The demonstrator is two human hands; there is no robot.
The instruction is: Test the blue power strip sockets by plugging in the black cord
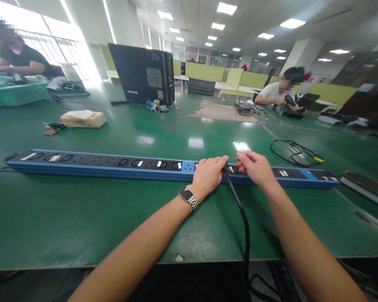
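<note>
head view: a long blue power strip [119, 164] lies across the green table [82, 218], parallel to its near edge. the left hand [208, 173] rests on top of the strip, fingers curled down over it, seemingly to pin it in place. the right hand [255, 167] sits just beside it, fingertips pinched toward a black plug [226, 168] seated in a socket between the two hands; whether the fingers actually clamp the plug cannot be told. the plug's black cable [243, 222] runs back over the table edge toward the person. a wristwatch [188, 196] is on the left wrist. around: a loose cable coil [296, 152] lies right of the hands, a tissue pack [83, 118] far left, a black computer case [143, 74] behind. two other people sit at the far side, well apart. nothing blocks the hands.
</note>
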